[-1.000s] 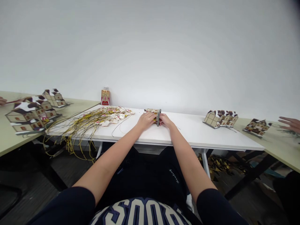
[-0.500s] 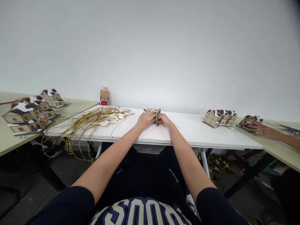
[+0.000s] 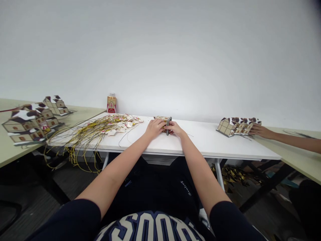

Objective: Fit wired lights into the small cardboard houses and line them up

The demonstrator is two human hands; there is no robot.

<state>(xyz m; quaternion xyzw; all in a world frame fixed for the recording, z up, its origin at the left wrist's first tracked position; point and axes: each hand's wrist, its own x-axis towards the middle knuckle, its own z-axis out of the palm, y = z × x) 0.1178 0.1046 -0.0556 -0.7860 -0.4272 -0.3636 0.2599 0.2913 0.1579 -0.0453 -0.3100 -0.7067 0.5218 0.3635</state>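
Observation:
A small model house (image 3: 164, 118) lies tipped on its side on the white table (image 3: 195, 142), its grey base (image 3: 169, 126) facing right. My left hand (image 3: 154, 128) is closed over the front of the house's walls. At the base, my right hand (image 3: 176, 128) grips the edge, with its fingertips partly hidden behind it. A thin wire (image 3: 190, 135) pokes out to the right of my right hand. Left of my hands lies a heap of small white-and-red card pieces (image 3: 121, 127) with yellow and black wires (image 3: 82, 137).
Several finished-looking houses (image 3: 27, 125) stand on the left table, and more houses (image 3: 227, 127) at the right end of mine. There, a co-worker's hand (image 3: 262, 130) touches one. A red-and-gold bottle (image 3: 111, 103) stands by the wall. Wires hang over the front edge.
The co-worker's hand has moved left with a house, bringing it beside the others at my table's right end. My right fingers have shifted slightly on the base; my left hand stays put.

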